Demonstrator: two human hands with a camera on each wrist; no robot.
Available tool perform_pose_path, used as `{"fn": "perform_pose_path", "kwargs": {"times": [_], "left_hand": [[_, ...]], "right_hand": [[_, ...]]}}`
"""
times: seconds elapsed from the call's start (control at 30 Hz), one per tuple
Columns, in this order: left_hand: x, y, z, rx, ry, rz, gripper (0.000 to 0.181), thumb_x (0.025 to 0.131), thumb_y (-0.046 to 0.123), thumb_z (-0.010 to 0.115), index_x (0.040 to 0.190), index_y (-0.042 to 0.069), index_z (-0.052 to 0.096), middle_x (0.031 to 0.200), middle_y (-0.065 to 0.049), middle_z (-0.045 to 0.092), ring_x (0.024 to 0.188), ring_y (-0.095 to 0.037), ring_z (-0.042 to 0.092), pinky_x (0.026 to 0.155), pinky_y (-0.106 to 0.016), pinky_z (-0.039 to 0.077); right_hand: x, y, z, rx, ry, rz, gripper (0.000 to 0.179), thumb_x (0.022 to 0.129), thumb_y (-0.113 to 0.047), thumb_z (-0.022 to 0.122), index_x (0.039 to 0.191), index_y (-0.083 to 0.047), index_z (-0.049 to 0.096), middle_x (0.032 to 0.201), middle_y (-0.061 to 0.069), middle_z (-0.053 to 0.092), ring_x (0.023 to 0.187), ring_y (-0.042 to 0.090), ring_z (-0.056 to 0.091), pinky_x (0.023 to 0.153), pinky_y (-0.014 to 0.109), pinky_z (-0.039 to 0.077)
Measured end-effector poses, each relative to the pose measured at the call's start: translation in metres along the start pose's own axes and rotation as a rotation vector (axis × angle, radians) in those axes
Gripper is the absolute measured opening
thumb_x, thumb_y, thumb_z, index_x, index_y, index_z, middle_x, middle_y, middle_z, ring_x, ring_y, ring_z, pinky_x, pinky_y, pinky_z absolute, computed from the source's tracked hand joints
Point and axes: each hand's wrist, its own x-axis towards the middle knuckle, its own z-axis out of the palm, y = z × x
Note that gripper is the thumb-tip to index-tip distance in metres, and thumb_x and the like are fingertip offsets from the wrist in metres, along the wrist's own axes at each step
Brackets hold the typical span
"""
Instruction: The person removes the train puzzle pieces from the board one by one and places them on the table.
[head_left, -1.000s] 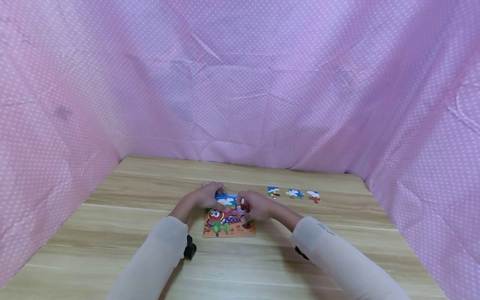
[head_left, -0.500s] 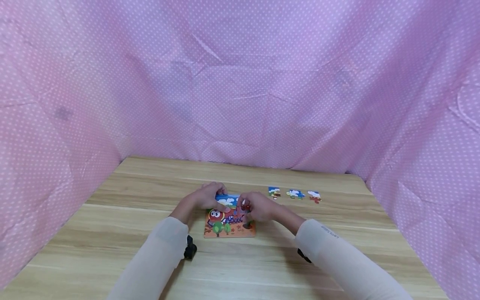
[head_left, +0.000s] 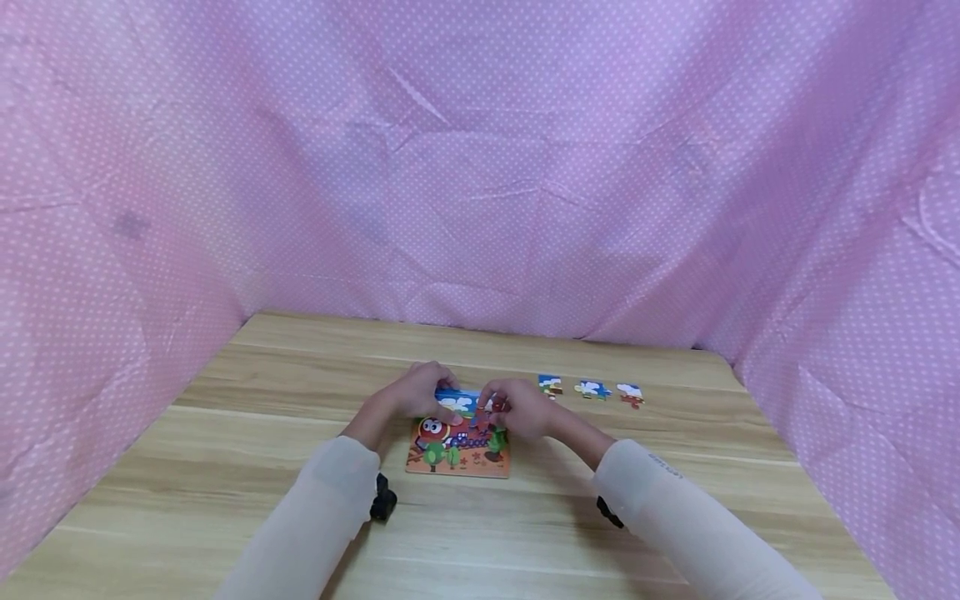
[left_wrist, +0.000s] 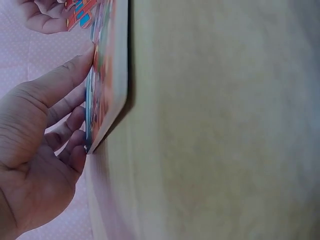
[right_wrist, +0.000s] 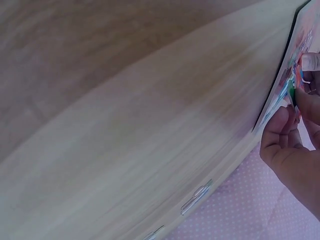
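A jigsaw puzzle board [head_left: 465, 464] with a red train-like face, trees and clouds lies on the wooden table. My left hand [head_left: 417, 393] holds its far left side; in the left wrist view the thumb [left_wrist: 75, 70] presses on the picture while the curled fingers stay at the edge. Over the board's right side my right hand [head_left: 522, 408] pinches a red puzzle piece [left_wrist: 80, 12] with blue windows, tilted up from the picture. In the right wrist view, thumb and fingers partly cover this piece.
Three loose puzzle pieces lie in a row at the back right: one with blue sky and brown [head_left: 550, 384], one blue and white [head_left: 592, 389], one white and red [head_left: 630, 395]. A pink dotted cloth [head_left: 480, 208] hangs behind the table.
My right hand has lifted slightly with the red puzzle piece, which now tilts. More of the green tree at the board's right shows. The left hand stays nearly still.
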Motion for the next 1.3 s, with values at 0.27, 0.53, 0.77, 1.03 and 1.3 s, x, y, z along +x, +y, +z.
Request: {"fn": "perform_pose_path", "kwargs": {"times": [0.27, 0.53, 0.77, 1.03, 1.3], "left_hand": [[-0.002, 0.006, -0.001, -0.066, -0.012, -0.022, 0.05, 0.078, 0.035, 0.091, 0.118, 0.013, 0.07, 0.104, 0.001, 0.061, 0.099, -0.019, 0.053, 0.093, -0.039, 0.046], [-0.004, 0.007, 0.0, -0.119, -0.014, -0.042, 0.049, 0.078, 0.029, 0.091, 0.119, 0.01, 0.069, 0.092, -0.003, 0.061, 0.086, -0.018, 0.054, 0.08, -0.034, 0.046], [-0.003, 0.008, 0.0, -0.1, -0.016, -0.043, 0.051, 0.079, 0.031, 0.091, 0.12, 0.01, 0.069, 0.091, -0.003, 0.061, 0.084, -0.016, 0.054, 0.077, -0.033, 0.045], [-0.004, 0.01, -0.001, -0.106, -0.028, -0.045, 0.052, 0.078, 0.032, 0.091, 0.119, 0.01, 0.069, 0.09, -0.003, 0.06, 0.083, -0.017, 0.053, 0.076, -0.033, 0.044], [-0.004, 0.007, -0.001, -0.086, -0.03, -0.037, 0.053, 0.078, 0.034, 0.091, 0.12, 0.011, 0.068, 0.091, -0.002, 0.06, 0.085, -0.017, 0.054, 0.077, -0.033, 0.045]], "right_hand": [[-0.003, 0.008, -0.008, 0.036, 0.023, 0.023, 0.019, 0.097, 0.002, 0.065, 0.108, -0.013, 0.07, 0.1, 0.003, 0.067, 0.088, 0.018, 0.059, 0.073, 0.033, 0.051], [-0.015, 0.019, -0.024, 0.073, 0.066, 0.072, 0.02, 0.098, -0.001, 0.064, 0.109, -0.017, 0.072, 0.101, 0.001, 0.067, 0.092, 0.018, 0.059, 0.078, 0.034, 0.051], [-0.034, 0.043, -0.044, 0.102, 0.102, 0.05, 0.022, 0.096, 0.003, 0.063, 0.111, -0.01, 0.072, 0.101, 0.005, 0.067, 0.091, 0.021, 0.059, 0.077, 0.034, 0.049], [-0.059, 0.074, -0.065, 0.135, 0.138, 0.079, 0.018, 0.097, 0.003, 0.063, 0.111, -0.003, 0.071, 0.099, 0.009, 0.067, 0.091, 0.023, 0.06, 0.079, 0.033, 0.051], [-0.082, 0.098, -0.082, 0.136, 0.168, 0.089, 0.019, 0.095, 0.005, 0.061, 0.111, 0.0, 0.07, 0.095, 0.012, 0.065, 0.083, 0.02, 0.059, 0.071, 0.027, 0.05]]}}
